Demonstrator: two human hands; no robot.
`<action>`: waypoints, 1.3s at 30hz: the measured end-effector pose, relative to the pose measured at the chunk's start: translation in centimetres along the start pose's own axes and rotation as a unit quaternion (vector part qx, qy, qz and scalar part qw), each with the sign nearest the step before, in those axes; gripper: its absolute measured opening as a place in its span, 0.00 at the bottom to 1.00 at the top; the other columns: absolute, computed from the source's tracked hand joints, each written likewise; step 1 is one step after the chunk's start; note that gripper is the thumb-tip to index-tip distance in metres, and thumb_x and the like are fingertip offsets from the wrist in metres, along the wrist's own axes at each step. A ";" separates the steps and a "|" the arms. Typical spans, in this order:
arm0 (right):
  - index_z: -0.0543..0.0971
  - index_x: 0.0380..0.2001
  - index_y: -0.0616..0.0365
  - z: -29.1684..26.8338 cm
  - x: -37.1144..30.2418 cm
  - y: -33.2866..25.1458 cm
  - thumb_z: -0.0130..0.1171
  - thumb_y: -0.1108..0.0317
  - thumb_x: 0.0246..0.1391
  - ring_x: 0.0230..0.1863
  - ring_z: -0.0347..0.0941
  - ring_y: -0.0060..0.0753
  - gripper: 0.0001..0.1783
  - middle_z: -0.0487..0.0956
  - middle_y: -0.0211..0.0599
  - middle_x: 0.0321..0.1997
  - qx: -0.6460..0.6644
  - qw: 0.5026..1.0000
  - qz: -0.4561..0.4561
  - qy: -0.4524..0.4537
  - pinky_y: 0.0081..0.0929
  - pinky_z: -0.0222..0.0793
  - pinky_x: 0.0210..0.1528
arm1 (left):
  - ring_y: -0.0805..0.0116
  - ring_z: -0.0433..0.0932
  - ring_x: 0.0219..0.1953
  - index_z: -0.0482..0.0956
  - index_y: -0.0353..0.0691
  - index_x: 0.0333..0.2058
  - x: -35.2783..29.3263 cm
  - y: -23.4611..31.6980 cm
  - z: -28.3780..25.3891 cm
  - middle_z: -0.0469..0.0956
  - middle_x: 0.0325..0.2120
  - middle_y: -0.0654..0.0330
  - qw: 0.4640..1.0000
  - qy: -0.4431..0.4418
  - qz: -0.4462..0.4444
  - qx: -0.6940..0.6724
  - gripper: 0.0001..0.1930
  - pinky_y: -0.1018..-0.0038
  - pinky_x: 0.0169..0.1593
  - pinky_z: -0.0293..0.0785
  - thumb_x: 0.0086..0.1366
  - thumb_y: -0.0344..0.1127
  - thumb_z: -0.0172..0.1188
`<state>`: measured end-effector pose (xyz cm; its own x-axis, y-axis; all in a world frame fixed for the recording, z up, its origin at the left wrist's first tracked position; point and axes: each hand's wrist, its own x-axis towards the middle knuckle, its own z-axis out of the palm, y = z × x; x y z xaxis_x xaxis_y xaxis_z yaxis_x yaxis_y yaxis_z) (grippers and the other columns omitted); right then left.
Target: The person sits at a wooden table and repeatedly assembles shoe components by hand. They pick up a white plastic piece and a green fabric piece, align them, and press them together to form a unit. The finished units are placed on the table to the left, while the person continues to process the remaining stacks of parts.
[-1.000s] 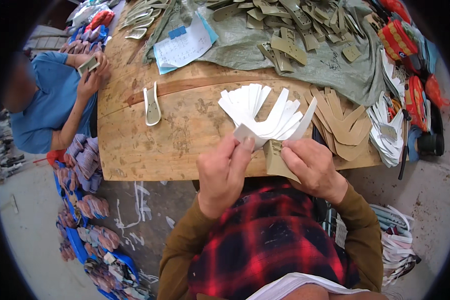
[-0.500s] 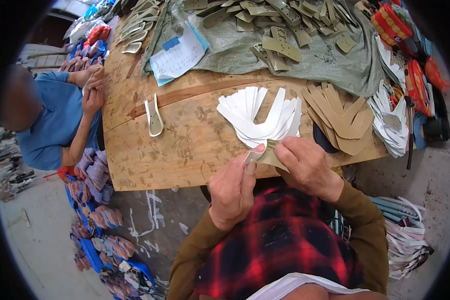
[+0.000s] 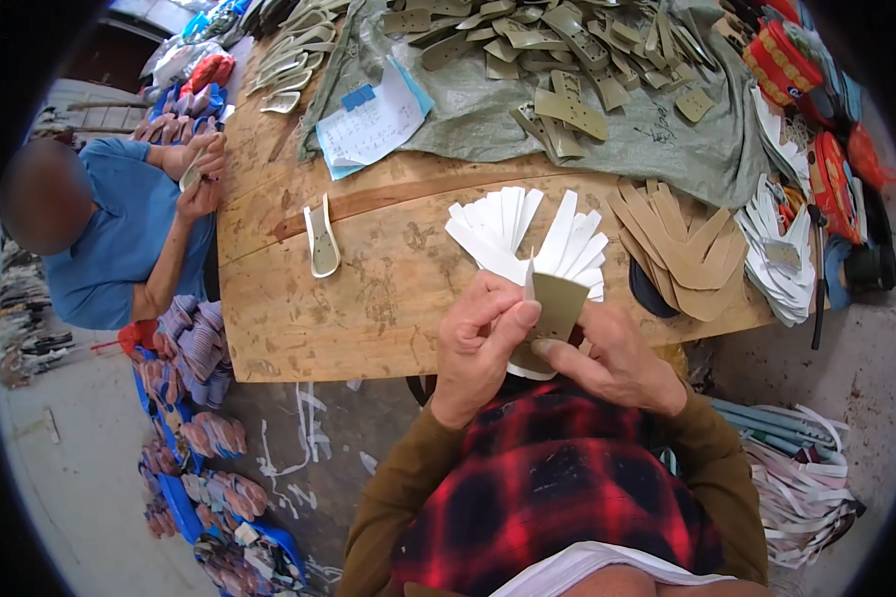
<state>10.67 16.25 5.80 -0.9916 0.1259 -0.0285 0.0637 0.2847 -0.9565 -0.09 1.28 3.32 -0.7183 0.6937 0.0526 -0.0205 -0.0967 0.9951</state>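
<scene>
Olive insole piece [image 3: 558, 303] stands clamped between left hand [image 3: 478, 338] and right hand [image 3: 617, 363] fingers, lifted off the worktop's near edge [image 3: 368, 363] for handling beside the white fan [image 3: 528, 234].

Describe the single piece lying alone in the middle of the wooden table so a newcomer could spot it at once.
Start at the wooden table, then look left of the fan of white strips, below the paper sheet. There lies a lone sole-shaped insole piece, pale-edged with a grey-green centre. Unlike the piled pieces around it, it lies by itself on bare wood.
</scene>
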 end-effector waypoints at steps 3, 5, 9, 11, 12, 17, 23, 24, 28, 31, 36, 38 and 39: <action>0.73 0.46 0.64 1.3 -0.1 0.6 0.59 0.72 0.53 0.35 0.75 0.54 0.17 0.77 0.51 0.35 -0.006 1.000 -0.011 -0.008 0.40 0.70 0.37 | 0.82 0.66 0.27 0.78 0.35 0.29 0.6 0.0 0.1 0.69 0.25 0.69 0.999 0.016 -0.002 0.033 0.12 0.82 0.30 0.60 0.70 0.35 0.57; 0.72 0.46 0.64 1.5 -0.1 0.7 0.58 0.73 0.53 0.36 0.75 0.56 0.17 0.77 0.51 0.35 -0.020 1.000 -0.012 -0.021 0.41 0.70 0.38 | 0.82 0.65 0.26 0.75 0.36 0.25 1.0 -0.7 -0.2 0.68 0.23 0.71 0.999 0.012 -0.040 0.008 0.14 0.82 0.29 0.59 0.70 0.36 0.57; 0.72 0.46 0.64 1.5 0.3 1.6 0.58 0.73 0.54 0.36 0.75 0.57 0.16 0.77 0.50 0.35 -0.056 0.997 -0.044 -0.021 0.43 0.69 0.37 | 0.80 0.71 0.29 0.78 0.35 0.32 1.8 -0.5 -0.4 0.76 0.27 0.67 0.958 -0.006 -0.104 -0.266 0.13 0.82 0.34 0.68 0.71 0.39 0.55; 0.72 0.46 0.63 0.9 0.5 1.8 0.58 0.73 0.54 0.36 0.75 0.57 0.16 0.77 0.49 0.35 -0.075 0.997 -0.016 -0.002 0.43 0.69 0.37 | 0.75 0.76 0.35 0.79 0.35 0.41 1.8 -0.2 0.6 0.80 0.34 0.62 0.981 0.068 -0.041 -0.177 0.11 0.79 0.40 0.72 0.70 0.37 0.57; 0.73 0.44 0.62 0.8 0.5 2.0 0.59 0.73 0.54 0.37 0.75 0.55 0.14 0.78 0.46 0.35 -0.111 0.993 -0.036 0.013 0.41 0.70 0.37 | 0.73 0.78 0.38 0.78 0.34 0.45 1.4 -0.4 0.4 0.80 0.37 0.60 0.992 0.045 -0.028 -0.113 0.12 0.77 0.43 0.73 0.69 0.35 0.57; 0.75 0.45 0.61 0.8 1.5 2.2 0.64 0.69 0.52 0.38 0.77 0.48 0.17 0.79 0.44 0.39 -0.236 0.953 -0.185 0.036 0.36 0.73 0.39 | 0.59 0.79 0.51 0.74 0.32 0.55 -0.6 -1.5 -1.9 0.78 0.50 0.49 0.987 -0.111 0.010 0.112 0.20 0.70 0.53 0.75 0.64 0.24 0.59; 0.73 0.56 0.64 -1.0 0.5 1.3 0.62 0.57 0.59 0.48 0.76 0.34 0.28 0.78 0.44 0.49 0.026 0.992 -0.104 0.073 0.28 0.70 0.53 | 0.44 0.73 0.57 0.74 0.31 0.48 -0.9 -2.1 -3.3 0.71 0.54 0.37 0.971 0.010 0.212 0.105 0.14 0.62 0.56 0.74 0.63 0.22 0.59; 0.73 0.56 0.65 -0.8 0.5 1.7 0.61 0.56 0.60 0.48 0.76 0.33 0.27 0.78 0.43 0.49 0.139 0.989 -0.005 0.050 0.28 0.70 0.53 | 0.42 0.72 0.58 0.73 0.30 0.46 -1.4 -2.8 -3.7 0.67 0.58 0.35 0.971 -0.006 0.223 0.086 0.12 0.59 0.57 0.74 0.64 0.23 0.58; 0.77 0.50 0.67 1.5 1.7 2.6 0.55 0.61 0.64 0.46 0.74 0.22 0.20 0.80 0.35 0.46 0.295 0.950 0.100 0.027 0.23 0.70 0.51 | 0.38 0.70 0.59 0.69 0.29 0.41 -1.4 -2.9 -3.4 0.61 0.61 0.32 0.937 -0.071 0.296 0.172 0.08 0.55 0.54 0.77 0.66 0.25 0.57; 0.81 0.43 0.68 2.3 2.3 3.2 0.56 0.68 0.64 0.39 0.74 0.17 0.13 0.82 0.31 0.38 0.239 0.965 0.071 0.086 0.19 0.71 0.43 | 0.39 0.72 0.58 0.68 0.30 0.41 -1.4 -2.9 -3.0 0.64 0.59 0.33 0.922 -0.027 0.325 0.208 0.09 0.56 0.52 0.79 0.66 0.26 0.57; 0.81 0.42 0.66 3.6 1.8 1.6 0.55 0.73 0.62 0.33 0.75 0.17 0.10 0.83 0.36 0.32 0.090 0.980 -0.015 0.177 0.20 0.71 0.35 | 0.41 0.75 0.54 0.67 0.31 0.39 -1.6 -3.1 -3.4 0.67 0.57 0.35 0.896 -0.042 0.338 0.286 0.09 0.59 0.51 0.80 0.64 0.23 0.59; 0.81 0.42 0.66 3.7 1.7 1.1 0.55 0.73 0.63 0.32 0.76 0.18 0.10 0.83 0.38 0.32 0.037 0.980 -0.042 0.193 0.21 0.71 0.34 | 0.42 0.76 0.53 0.66 0.31 0.37 -1.1 -3.4 -2.7 0.67 0.57 0.35 0.895 -0.022 0.343 0.284 0.09 0.59 0.50 0.80 0.63 0.22 0.59; 0.81 0.42 0.66 3.8 1.6 1.0 0.55 0.73 0.63 0.32 0.76 0.19 0.10 0.83 0.38 0.32 0.024 0.978 -0.048 0.200 0.22 0.71 0.34 | 0.42 0.76 0.53 0.66 0.32 0.37 -0.8 -3.8 -2.4 0.67 0.57 0.36 0.898 -0.011 0.343 0.275 0.09 0.59 0.51 0.80 0.63 0.22 0.59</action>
<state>8.70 13.09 3.69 -0.8686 0.4660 0.1687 -0.0424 0.2693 -0.9621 -1.09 -0.62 -0.68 -0.4171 0.6202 0.6644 0.7728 -0.1428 0.6184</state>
